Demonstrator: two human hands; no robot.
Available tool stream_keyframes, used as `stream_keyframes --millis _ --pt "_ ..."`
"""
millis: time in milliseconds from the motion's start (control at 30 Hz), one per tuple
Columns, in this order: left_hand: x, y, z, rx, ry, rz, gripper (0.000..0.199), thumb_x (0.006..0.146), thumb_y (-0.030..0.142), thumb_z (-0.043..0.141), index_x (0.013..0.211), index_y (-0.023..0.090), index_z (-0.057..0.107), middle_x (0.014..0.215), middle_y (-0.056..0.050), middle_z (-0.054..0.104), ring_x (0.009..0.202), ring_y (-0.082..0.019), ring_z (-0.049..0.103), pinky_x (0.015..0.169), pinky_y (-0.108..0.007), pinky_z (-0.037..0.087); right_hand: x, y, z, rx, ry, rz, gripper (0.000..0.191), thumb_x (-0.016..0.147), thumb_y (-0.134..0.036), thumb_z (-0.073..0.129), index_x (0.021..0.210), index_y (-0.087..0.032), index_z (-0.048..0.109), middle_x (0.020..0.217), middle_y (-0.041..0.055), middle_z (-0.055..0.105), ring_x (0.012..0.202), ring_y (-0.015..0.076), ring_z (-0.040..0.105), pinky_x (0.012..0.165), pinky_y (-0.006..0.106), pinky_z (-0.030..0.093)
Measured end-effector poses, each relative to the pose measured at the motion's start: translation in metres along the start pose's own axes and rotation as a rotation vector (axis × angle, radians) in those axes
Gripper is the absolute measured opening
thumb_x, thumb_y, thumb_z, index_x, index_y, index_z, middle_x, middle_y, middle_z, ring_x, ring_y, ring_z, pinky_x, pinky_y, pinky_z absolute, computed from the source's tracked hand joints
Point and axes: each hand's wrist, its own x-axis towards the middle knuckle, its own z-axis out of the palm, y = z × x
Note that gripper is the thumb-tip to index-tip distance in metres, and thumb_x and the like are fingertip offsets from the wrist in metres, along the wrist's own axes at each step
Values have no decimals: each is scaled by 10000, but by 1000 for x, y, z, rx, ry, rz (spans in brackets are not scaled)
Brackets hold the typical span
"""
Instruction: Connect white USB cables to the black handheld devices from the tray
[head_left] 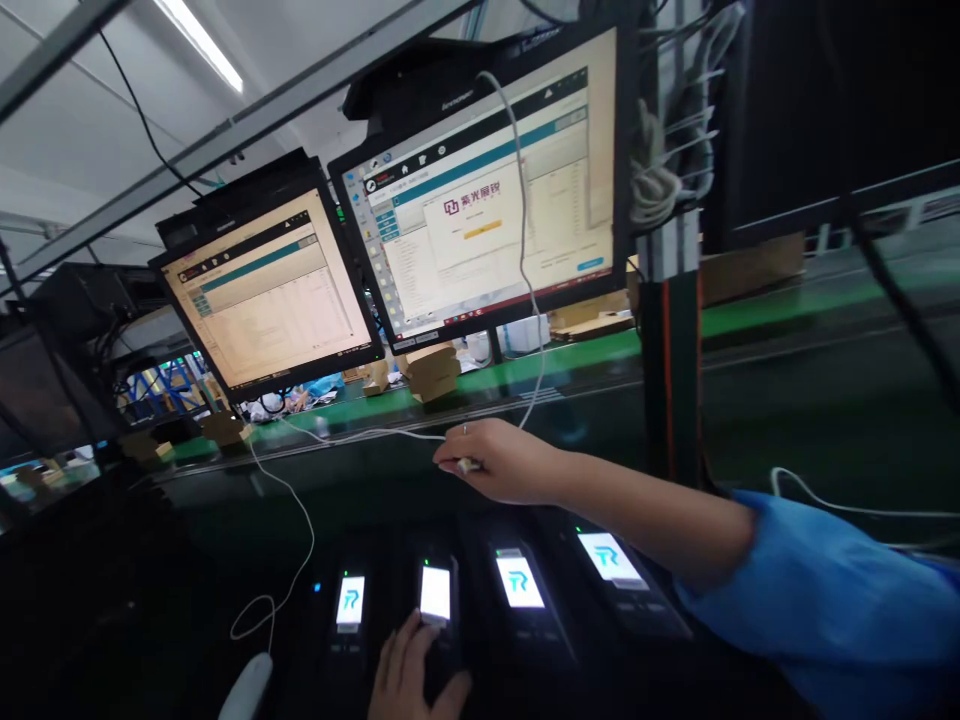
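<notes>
Four dark handheld devices with lit screens stand in a row on the dark surface: one at the left [350,602], a second [436,594], a third [520,582] and one at the right [611,560]. My left hand [409,672] has its fingers spread on the lower part of the second device, whose screen is plain white. The others show a blue logo. Above the row, my right hand [501,462] is closed on a white cable [531,290], with its plug end [468,465] showing between the fingers.
Two monitors, one on the left [262,290] and one in the centre [495,200], hang above the green bench edge. A dark post [672,370] rises to the right. A white mouse [247,688] with its cord lies at lower left. Cardboard boxes [433,372] stand behind.
</notes>
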Motion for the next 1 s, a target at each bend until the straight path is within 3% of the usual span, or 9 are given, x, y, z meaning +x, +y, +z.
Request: stream_keyframes --millis 67,167,333,400,467,533,700,867,1000 --pt "2 -1 12 21 46 -48 433 813 405 645 1237 324 611 1387 -64 564 1292 -338 497 1074 -527 463 -4 1 -6 -1 9 -2 247 766 -42 505 869 -179 683 767 31 631 702 162 579 646 266 405" --pt "20 7 10 18 -27 8 497 809 352 652 1296 307 565 1407 -61 543 1347 -329 431 1137 -554 379 -9 0 -6 -6 8 -20 245 763 -45 483 841 -180 672 741 29 609 688 159 567 627 259 393" --pt "65 30 -48 9 -327 160 292 799 369 674 1080 294 690 1437 -39 515 1403 -314 343 1169 -549 298 -13 8 1 -43 -17 -61 261 738 -37 468 821 -185 667 728 34 607 692 170 571 606 262 380" --pt "86 36 -68 15 -335 204 344 720 370 752 1040 258 693 1471 -44 471 1425 -328 287 1177 -535 273 -12 13 2 -56 0 -79 270 767 -49 456 849 -181 677 731 42 615 696 178 578 609 272 387" --pt "110 37 -73 1 -311 177 441 693 330 769 1103 217 654 1487 -66 441 1423 -314 287 1175 -499 282 -11 18 0 -69 29 -85 276 802 -68 440 872 -178 684 745 52 626 697 182 580 613 281 394" --pt "139 32 -62 -11 -317 143 418 728 268 720 1127 181 631 1482 -87 437 1392 -287 344 1162 -453 308 -12 22 -3 -87 44 -74 283 814 -75 431 883 -178 685 758 57 632 702 183 577 619 285 402" --pt "220 3 -7 -29 -358 142 319 729 215 706 1036 150 651 1419 -104 463 1272 -251 466 1097 -379 379 -21 28 -11 -113 21 -35 305 749 -33 450 895 -174 677 779 55 627 744 186 561 662 287 427" --pt "281 -14 30 -45 -465 39 321 728 227 751 1018 148 639 1330 -98 534 1217 -275 497 1042 -507 407 -27 37 -8 -112 -16 -8 277 779 -46 484 919 -177 684 794 51 636 744 185 551 675 305 439" --pt "307 -4 45 -180 -471 -67 296 828 303 668 1086 166 619 1290 -90 562 1204 -267 514 1026 -526 414 -26 42 1 -101 -50 25 246 801 -69 518 936 -175 695 828 61 649 770 194 571 678 314 468"
